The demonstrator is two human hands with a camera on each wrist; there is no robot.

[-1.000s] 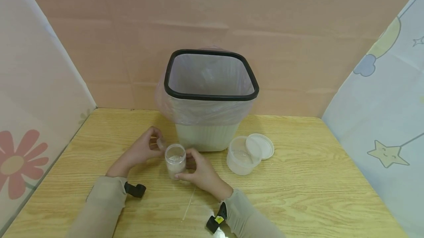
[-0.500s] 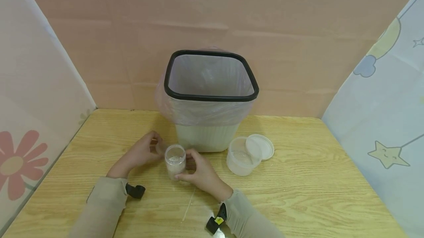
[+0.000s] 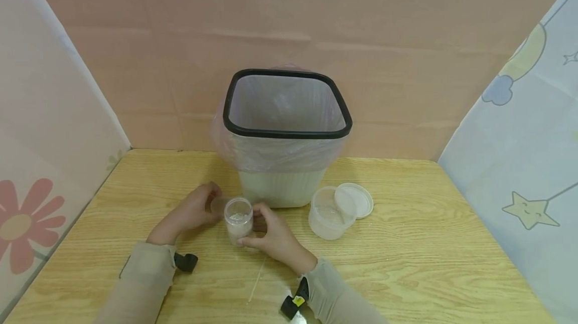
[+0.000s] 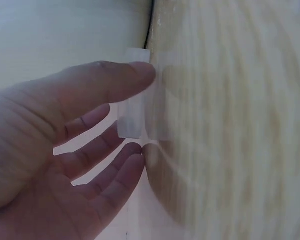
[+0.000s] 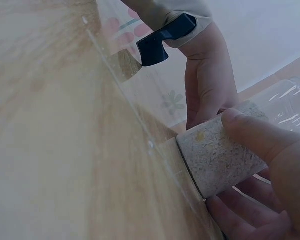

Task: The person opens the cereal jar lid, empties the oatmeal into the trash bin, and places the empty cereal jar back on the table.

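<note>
A clear jar (image 3: 239,219), part-filled with pale flaky grains (image 5: 217,155), stands upright on the table. My right hand (image 3: 279,244) holds it from the right, thumb in front and fingers behind. Just left of the jar, my left hand (image 3: 191,212) has its thumb and fingers about a small translucent round lid (image 3: 219,205). In the left wrist view this lid (image 4: 132,120) lies flat against the wood, the thumb on its rim and the other fingers loosely bent around it. The jar's mouth is uncovered.
Behind the hands stands a white bin (image 3: 282,183) with a black rim and a pinkish liner. To the right are a translucent tub (image 3: 329,226) and a white lid (image 3: 363,198). A thin pale stick (image 3: 256,281) lies in front on the wooden table (image 3: 420,244).
My left hand has come down slightly, and the lid has gone from tilted in the fingers to flat on the table beside the jar. My right hand and the jar stay put.
</note>
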